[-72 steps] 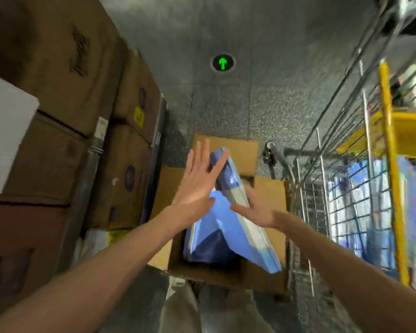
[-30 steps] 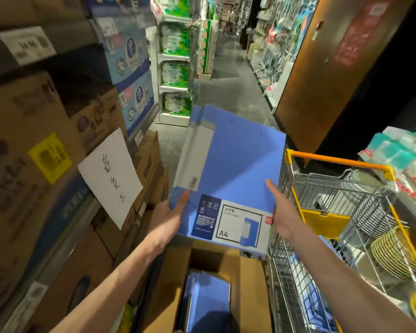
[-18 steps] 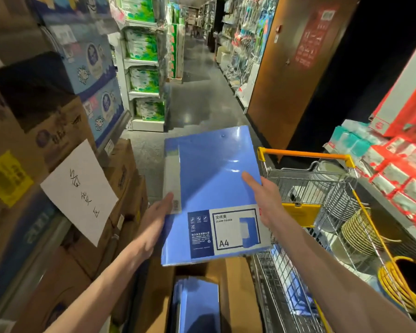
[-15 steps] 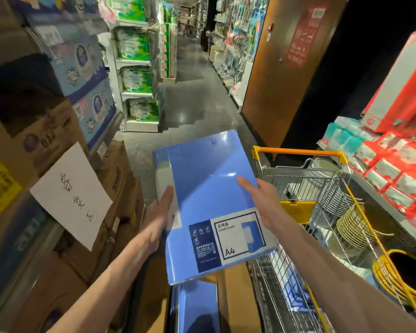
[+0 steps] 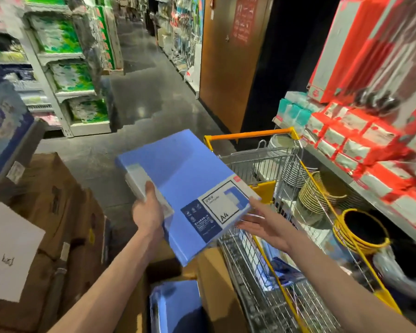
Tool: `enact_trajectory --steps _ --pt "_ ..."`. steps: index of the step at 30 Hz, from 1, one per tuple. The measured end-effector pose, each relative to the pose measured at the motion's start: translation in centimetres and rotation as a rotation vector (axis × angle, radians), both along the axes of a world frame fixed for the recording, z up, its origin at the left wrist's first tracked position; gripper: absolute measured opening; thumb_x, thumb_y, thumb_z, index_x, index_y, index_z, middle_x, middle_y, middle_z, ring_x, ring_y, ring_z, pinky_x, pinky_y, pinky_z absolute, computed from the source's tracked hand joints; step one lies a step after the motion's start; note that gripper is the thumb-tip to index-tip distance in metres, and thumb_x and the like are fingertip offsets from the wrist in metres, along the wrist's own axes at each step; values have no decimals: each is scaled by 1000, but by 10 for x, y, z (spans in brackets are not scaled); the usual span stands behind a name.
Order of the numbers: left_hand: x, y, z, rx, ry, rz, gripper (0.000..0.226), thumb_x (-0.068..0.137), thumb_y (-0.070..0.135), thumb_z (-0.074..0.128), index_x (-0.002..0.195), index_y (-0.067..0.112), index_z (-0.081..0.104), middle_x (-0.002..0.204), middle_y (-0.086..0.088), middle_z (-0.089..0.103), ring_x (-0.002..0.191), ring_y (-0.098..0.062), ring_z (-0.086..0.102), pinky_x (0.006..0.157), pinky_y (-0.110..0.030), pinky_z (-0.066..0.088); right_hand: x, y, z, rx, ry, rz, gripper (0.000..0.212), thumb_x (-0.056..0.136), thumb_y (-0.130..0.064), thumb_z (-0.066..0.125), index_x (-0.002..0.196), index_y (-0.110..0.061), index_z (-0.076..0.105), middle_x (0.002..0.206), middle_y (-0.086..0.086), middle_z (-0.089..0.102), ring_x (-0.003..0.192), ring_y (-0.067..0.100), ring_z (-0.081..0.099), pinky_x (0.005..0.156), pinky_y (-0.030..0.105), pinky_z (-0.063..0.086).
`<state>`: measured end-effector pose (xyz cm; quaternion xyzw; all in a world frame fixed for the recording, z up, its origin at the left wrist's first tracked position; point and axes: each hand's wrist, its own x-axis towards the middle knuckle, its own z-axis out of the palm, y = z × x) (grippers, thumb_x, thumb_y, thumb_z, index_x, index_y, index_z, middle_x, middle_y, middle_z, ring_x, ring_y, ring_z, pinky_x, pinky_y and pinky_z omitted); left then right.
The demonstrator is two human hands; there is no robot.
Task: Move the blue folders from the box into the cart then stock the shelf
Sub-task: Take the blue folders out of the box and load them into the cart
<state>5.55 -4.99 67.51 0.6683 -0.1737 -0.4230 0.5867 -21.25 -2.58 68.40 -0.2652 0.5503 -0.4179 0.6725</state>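
left hand [image 5: 147, 213]: was bare, forearm too
right hand [image 5: 265, 228]: same deal, bare right up the forearm

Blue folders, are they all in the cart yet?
Not yet. The cart already holds something blue, probably folders. Right now the left hand grips a blue folder pack, the right hand supporting its corner. More blue folders sit in the box; shelf stocking comes after.
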Motion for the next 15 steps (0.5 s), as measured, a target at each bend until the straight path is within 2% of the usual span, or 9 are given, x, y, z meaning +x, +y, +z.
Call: enact_trajectory --steps 3,4,5,7,9,11,12,13,15 --pt "-43 -37 -12 44 46 21 84 79 78 55 119 4 62 112 -9 70 98 -32 68 86 -46 57 -11 -12 -17 -29 -158 -97 29 99 -30 55 112 -7 63 94 14 76 85 27 74 82 39 61" --pt "-57 -47 -17 58 62 2 94 72 84 52 123 5 60 116 -8 69 100 -32 68 89 -51 57 -11 -19 -25 -49 -174 -118 29 101 -30 52 118 -8 62 100 11 76 89 26 74 86 42 59" --pt "-77 -57 -20 67 55 -38 95 71 85 50 124 7 59 116 -8 68 100 -33 68 88 -54 57 -13 -26 -32 -66 -201 -145 31 102 -27 50 127 -10 59 110 10 75 97 26 73 92 46 56" --pt "-113 -71 -16 78 17 -123 74 85 75 49 118 10 59 107 -5 68 94 -32 69 85 -54 58 -25 -42 -46 -83 -244 -226 35 104 -19 48 139 -14 51 125 7 69 111 26 68 101 50 51" --pt "-148 -88 -18 94 -38 -213 57 92 66 49 107 13 62 102 -4 71 89 -31 71 82 -52 59 -51 -56 -64 -79 -282 -342 39 104 -13 47 142 -18 47 129 6 67 115 26 66 103 51 49" --pt "-175 -107 -23 104 -118 -360 49 94 62 49 99 16 66 101 -8 75 85 -30 72 73 -47 60 -81 -67 -77 -71 -293 -413 39 104 -11 47 141 -23 47 126 3 68 108 22 68 98 45 53" --pt "-185 -117 -28 121 -174 -452 52 94 62 49 98 13 67 97 -10 75 81 -30 72 65 -43 58 -97 -72 -85 -56 -286 -458 39 104 -10 47 140 -23 48 123 2 69 102 18 70 92 41 56" --pt "-201 -125 -33 147 -244 -553 57 94 64 49 95 10 67 90 -10 75 76 -27 72 63 -41 57 -116 -76 -92 -38 -289 -503 40 104 -9 47 141 -23 48 122 1 69 97 15 71 84 35 59" --pt "-226 -134 -41 150 -411 -718 57 95 63 49 82 9 60 71 -8 73 61 -21 67 64 -40 55 -153 -79 -107 20 -282 -591 47 103 -7 47 148 -19 41 129 1 63 100 13 66 71 25 58"
